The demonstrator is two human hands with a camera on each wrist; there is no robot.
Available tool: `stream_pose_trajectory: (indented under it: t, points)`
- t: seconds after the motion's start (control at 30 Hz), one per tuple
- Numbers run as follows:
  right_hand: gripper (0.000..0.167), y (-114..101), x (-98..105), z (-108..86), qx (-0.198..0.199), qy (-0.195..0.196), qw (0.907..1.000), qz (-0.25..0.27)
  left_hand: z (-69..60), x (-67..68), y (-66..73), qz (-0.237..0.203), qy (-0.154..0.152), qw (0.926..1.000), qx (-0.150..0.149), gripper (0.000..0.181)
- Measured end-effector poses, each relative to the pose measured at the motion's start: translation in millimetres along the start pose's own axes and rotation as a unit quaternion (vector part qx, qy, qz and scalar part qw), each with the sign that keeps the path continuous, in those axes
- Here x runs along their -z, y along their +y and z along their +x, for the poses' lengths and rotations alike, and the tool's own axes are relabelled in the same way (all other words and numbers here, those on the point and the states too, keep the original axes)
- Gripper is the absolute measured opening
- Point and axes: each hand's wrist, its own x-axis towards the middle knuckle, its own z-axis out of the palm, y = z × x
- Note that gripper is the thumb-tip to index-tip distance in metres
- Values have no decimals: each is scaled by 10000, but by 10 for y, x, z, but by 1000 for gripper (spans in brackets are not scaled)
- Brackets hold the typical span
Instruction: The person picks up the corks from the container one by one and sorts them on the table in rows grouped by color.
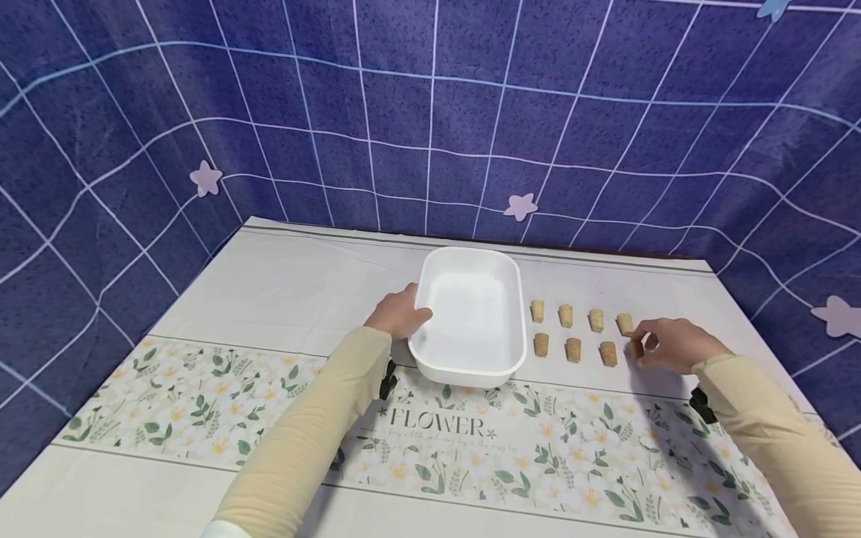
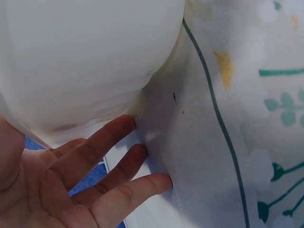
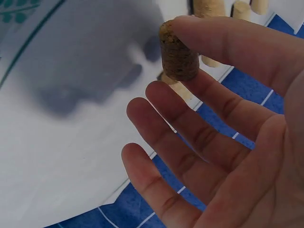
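Note:
A white plastic basin [image 1: 471, 377] stands on the table, and my left hand [image 1: 398, 314] holds its left side. The thumb hooks over the rim, while the fingers [image 2: 128, 190] lie along the outside wall. To the right, my right hand [image 1: 679, 345] pinches a cork stopper [image 3: 178, 54] between thumb and index finger; its other fingers [image 3: 142, 111] are spread loosely. Beside that hand, several more corks stand or lie in two rows, a lighter row at the back [image 1: 596, 320] and a darker one in front [image 1: 573, 350].
A white tablecloth [image 1: 303, 269] covers the table, with a printed flower band [image 1: 202, 403] across the front. Blue curtains with white grid lines [image 1: 403, 112] hang behind and at both sides of the table.

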Motion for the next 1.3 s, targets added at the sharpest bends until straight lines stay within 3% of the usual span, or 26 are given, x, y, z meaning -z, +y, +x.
stream_pose_trajectory:
  t: [0.57, 1.3]
  points:
    - [43, 36, -157, 22, -294, 76, 9995, 4, 22, -23, -30, -26, 54, 10000, -7, 60]
    - [48, 21, -208, -5, -253, 217, 9994, 2, -14, -9, 4, 31, 43, 10000, -35, 59]
